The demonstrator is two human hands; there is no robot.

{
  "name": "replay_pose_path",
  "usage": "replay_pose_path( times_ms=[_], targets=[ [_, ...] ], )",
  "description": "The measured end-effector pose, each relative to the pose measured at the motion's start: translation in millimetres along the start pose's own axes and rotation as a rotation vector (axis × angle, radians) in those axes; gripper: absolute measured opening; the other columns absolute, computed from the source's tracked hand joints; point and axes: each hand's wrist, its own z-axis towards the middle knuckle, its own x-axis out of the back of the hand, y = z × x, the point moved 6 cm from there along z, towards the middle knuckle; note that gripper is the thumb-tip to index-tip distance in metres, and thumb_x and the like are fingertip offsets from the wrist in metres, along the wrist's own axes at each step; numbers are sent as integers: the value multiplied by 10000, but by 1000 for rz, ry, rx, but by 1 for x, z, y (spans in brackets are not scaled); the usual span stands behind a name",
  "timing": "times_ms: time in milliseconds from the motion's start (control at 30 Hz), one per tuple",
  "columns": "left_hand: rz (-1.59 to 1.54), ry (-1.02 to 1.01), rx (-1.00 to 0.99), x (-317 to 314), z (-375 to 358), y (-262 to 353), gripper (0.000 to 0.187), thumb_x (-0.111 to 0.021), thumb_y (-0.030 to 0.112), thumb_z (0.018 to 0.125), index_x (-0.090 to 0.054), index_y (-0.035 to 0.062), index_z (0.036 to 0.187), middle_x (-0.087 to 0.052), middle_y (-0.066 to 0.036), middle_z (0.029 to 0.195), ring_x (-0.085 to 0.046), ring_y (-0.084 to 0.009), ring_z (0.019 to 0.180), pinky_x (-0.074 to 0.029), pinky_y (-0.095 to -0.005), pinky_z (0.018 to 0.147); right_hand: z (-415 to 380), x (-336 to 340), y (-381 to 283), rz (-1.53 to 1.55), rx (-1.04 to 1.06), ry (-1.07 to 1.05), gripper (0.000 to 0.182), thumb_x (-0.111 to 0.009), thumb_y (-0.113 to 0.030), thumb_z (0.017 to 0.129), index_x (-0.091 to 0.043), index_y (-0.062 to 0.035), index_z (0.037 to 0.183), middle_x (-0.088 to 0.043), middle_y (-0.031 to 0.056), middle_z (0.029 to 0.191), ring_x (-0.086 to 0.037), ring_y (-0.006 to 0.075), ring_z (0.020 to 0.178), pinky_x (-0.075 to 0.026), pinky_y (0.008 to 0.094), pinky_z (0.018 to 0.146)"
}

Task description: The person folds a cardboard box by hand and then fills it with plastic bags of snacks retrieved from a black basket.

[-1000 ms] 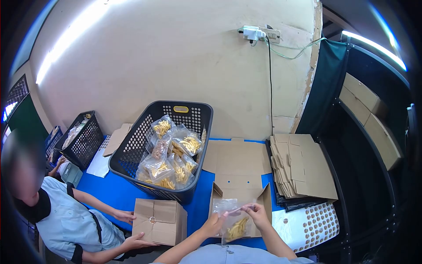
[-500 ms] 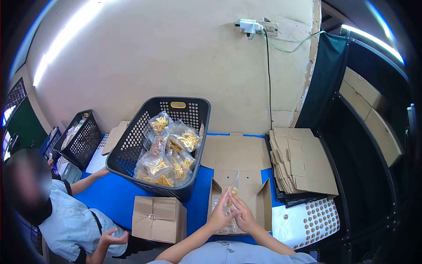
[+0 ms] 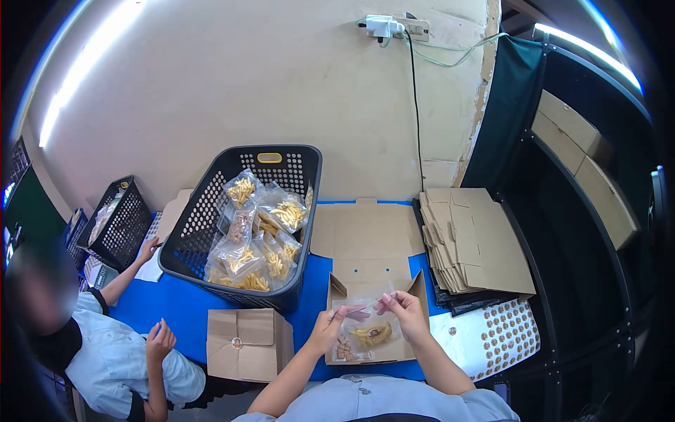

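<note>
A clear plastic bag (image 3: 370,335) with yellow pieces and a round brown sticker is stretched between my hands over an open cardboard box (image 3: 415,299). My left hand (image 3: 329,327) pinches its upper left corner. The fingers of my right hand (image 3: 406,313) are closed on the upper right edge. Beneath the bag, at the lower left inside the box, lies another bag (image 3: 344,349) with light brown pieces. The box's lid stands open towards the wall.
A black basket (image 3: 307,211) of filled bags stands at the left, with a closed box (image 3: 241,344) before it. Flattened boxes (image 3: 492,239) and a sticker sheet (image 3: 506,337) lie right. A co-worker (image 3: 112,352) is at the left, near another basket (image 3: 126,228).
My hands have moved apart, and the bag that was upright between them is now spread out over the box. The co-worker's nearer hand has risen. The view has shifted slightly.
</note>
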Motion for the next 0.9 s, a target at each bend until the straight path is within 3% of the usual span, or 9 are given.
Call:
replay_pose_path(
  times_ms=[167,233,333,533,633,733,800,867,900],
  targets=[
    [-147,23,7,-11,-2,-6,424,-571,365,956,-614,26,1208,-691,-99,1027,-646,-151,948,-491,-288,875,-2,0,-4,304,-26,36,232,-562,-223,970,-633,-4,1002,-684,104,874,-658,162,831,-519,304,799],
    [122,21,214,-16,-4,-20,387,-678,241,898,-600,-5,1187,-690,-98,1008,-646,-128,945,-510,-269,848,-1,0,-6,396,58,66,231,-581,-195,955,-584,-23,1110,-676,102,917,-650,161,880,-514,318,830],
    [26,189,78,-10,-2,-29,255,-670,154,896,-627,36,1118,-682,-44,952,-629,-74,868,-511,-229,754,-2,-1,-4,61,132,107,364,-630,-134,923,-496,0,1234,-656,121,970,-647,174,933,-511,328,860],
    [-212,428,236,2,-2,-59,253,-677,157,894,-595,29,1096,-661,-53,923,-624,-85,820,-506,-231,722,-17,-22,31,204,-63,72,649,-718,-16,819,-344,-51,1348,-630,110,1074,-617,169,1007,-498,317,881],
    [-107,318,72,-7,1,-64,385,-711,218,867,-541,20,1150,-641,-69,963,-622,-104,829,-511,-248,718,-17,-7,51,157,-83,82,544,-690,-60,857,-396,-54,1315,-633,90,1057,-626,163,968,-509,303,840],
    [206,155,170,-17,-2,-60,547,-764,267,812,-482,17,1209,-629,-84,990,-619,-119,858,-514,-264,747,-16,17,78,435,-180,220,387,-672,-120,887,-491,-53,1223,-647,63,990,-630,132,885,-516,283,788],
    [135,40,219,-24,-10,-48,693,-798,305,769,-431,27,1288,-602,-128,1087,-615,-154,927,-509,-294,806,-16,30,72,396,-140,235,276,-651,-166,906,-545,-62,1139,-651,49,956,-632,124,853,-518,279,760],
    [415,-183,76,-29,-13,-53,795,-799,305,769,-363,52,1384,-547,-168,1224,-587,-205,1050,-488,-323,890,-13,41,62,361,-98,243,193,-631,-212,926,-599,-72,1055,-655,36,922,-633,116,822,-520,275,732],
    [376,-99,9,-25,-12,-52,822,-773,298,801,-309,77,1443,-482,-192,1323,-544,-245,1149,-461,-355,955,-13,49,58,317,-106,263,166,-634,-219,924,-618,-77,1007,-655,28,879,-632,110,790,-520,271,714]
  ],
)
